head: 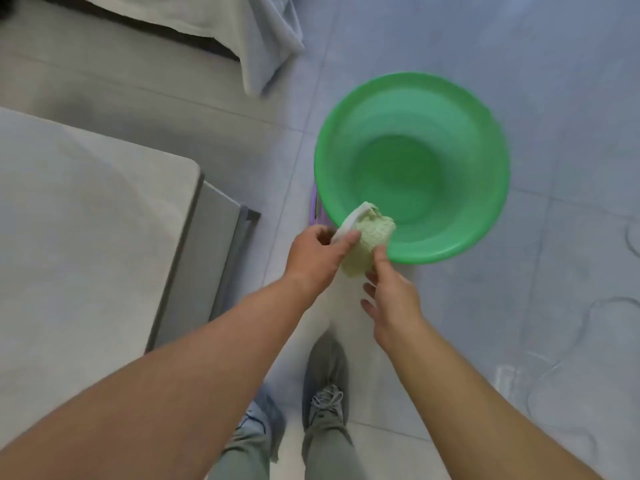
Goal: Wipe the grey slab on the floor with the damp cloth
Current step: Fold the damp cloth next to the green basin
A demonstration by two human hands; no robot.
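— Both forearms reach out from the near edge; what are the hands doing?
— Left hand (313,256) has its fingers closed on the damp cloth (363,242), bunched over the near rim of the green basin (412,168). Right hand (389,299) pinches the cloth's lower end, other fingers loose.
— Best way on?
— Probably wring it over the basin first, then fold a flat pad.
— And the grey slab (204,258)?
— Left of the hands, on the pale tiled floor (519,306), near a bed (156,26) at far left.
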